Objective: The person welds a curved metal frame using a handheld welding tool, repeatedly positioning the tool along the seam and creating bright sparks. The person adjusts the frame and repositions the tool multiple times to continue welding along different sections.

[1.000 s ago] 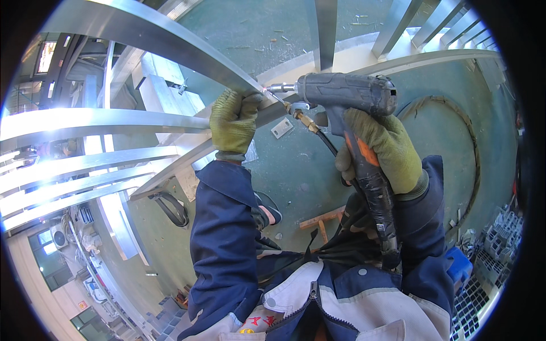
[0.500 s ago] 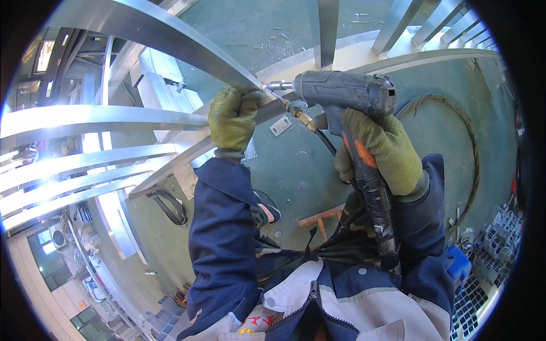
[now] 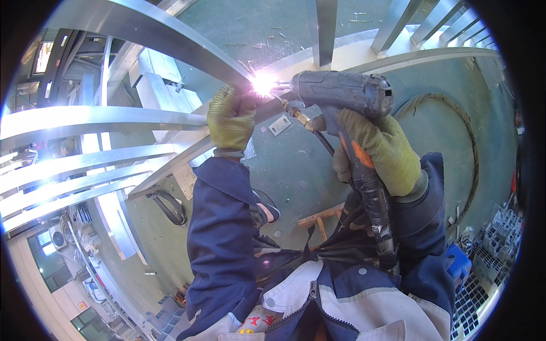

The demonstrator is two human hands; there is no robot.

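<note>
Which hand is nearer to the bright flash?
Left. The left hand is close beside the bright flash, just to its lower left in view; the right hand is farther off, to the lower right, gripping the gun-shaped tool.

Handheld welding gun (image 3: 344, 94): dark grey body with an orange panel on the grip; body roughly level across the view, nozzle (image 3: 283, 86) pointing left, handle slanting down toward the lower right. Brass fitting (image 3: 303, 118) with black hose set below the nozzle. Tool is firing: a white-pink flare (image 3: 263, 83) with sparks stands at the nozzle tip. Silver metal bar (image 3: 185, 48) runs from upper left to the flare, meeting a metal rail (image 3: 266, 111); the joint itself is obscured by glare
</note>
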